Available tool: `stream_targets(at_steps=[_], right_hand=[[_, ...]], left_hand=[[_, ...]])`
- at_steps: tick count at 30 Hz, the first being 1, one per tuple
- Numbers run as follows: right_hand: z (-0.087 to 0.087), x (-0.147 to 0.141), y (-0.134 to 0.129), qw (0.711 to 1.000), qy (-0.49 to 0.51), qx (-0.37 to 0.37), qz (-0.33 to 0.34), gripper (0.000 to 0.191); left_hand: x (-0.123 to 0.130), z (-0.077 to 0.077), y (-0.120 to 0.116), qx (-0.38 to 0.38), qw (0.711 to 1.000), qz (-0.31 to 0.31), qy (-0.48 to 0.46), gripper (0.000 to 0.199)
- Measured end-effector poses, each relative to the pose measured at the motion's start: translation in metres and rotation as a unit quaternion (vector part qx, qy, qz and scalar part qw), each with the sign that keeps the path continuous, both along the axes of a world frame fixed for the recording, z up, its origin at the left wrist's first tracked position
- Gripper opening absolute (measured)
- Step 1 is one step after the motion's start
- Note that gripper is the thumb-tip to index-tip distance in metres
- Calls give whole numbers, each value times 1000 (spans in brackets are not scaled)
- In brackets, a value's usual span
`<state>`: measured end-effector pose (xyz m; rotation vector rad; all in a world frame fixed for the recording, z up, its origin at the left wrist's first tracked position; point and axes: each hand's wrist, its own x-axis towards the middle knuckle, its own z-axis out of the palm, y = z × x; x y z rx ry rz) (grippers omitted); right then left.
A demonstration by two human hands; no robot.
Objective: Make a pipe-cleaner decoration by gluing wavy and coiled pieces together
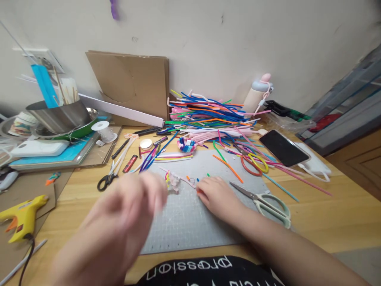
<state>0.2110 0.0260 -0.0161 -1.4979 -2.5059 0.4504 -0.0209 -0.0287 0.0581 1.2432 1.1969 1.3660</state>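
Observation:
My left hand [133, 202] is raised over the left part of the grey cutting mat [190, 226], smeared by motion, so its fingers are unclear. My right hand [216, 194] rests low on the mat with its fingers curled down; a bit of orange shows beneath them, too small to name. Between the hands lie a small pink and yellow pipe-cleaner piece [172, 181] and short orange, blue and green bits. Pale green-handled scissors [268, 204] lie beside my right forearm.
A large pile of pipe cleaners [211, 115] lies by the wall. A yellow glue gun [25, 216] and black-handled scissors [107, 180] are at left. A phone [284, 147] and red-and-yellow-handled scissors [254, 163] are at right; a bottle [256, 95] stands behind.

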Motion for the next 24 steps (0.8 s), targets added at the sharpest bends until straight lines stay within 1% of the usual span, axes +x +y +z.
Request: stream_targets(at_steps=[1,2,4,5,6,8,10,13,15,17,19,21,24], right_hand=[[1,2,1,1000,25,-6,-12,11],[3,5,2,998,56,-17,-25,10],[7,10,5,990,126,-47,-52,8],[9,12,5,983,162,-60,-62,7],[11,12,6,975,198,-72,-67,7],[13,11,5,958,264,-89,-67,7],[13,7,3,939,319,-111,-64,7],[6,-2,-2,907,383,-162,-70,9],[0,-7,-4,887,414,-190,-74,9],[-4,-11,-6,878,430,-197,-77,9],[-6,-14,-7,879,432,-186,-77,7],[-5,-15,-9,886,426,-167,-72,4],[-2,-15,-11,897,414,-143,-57,3]], left_hand=[[5,-2,20,3,1000,-1,-14,12],[9,-8,39,-3,1000,-4,-5,9],[13,-26,68,-24,997,15,72,17],[13,-37,78,-42,992,30,113,21],[13,-47,84,-53,987,37,149,25],[12,-64,87,-50,980,18,194,29],[12,-72,85,-56,977,-15,204,32],[15,-76,82,-93,984,-36,150,35],[17,-78,83,-107,988,-46,101,30],[18,-78,84,-112,989,-64,67,26],[18,-78,84,-117,988,-85,52,26],[19,-76,82,-124,986,-110,33,27],[21,-73,78,-143,980,-140,-25,29]])
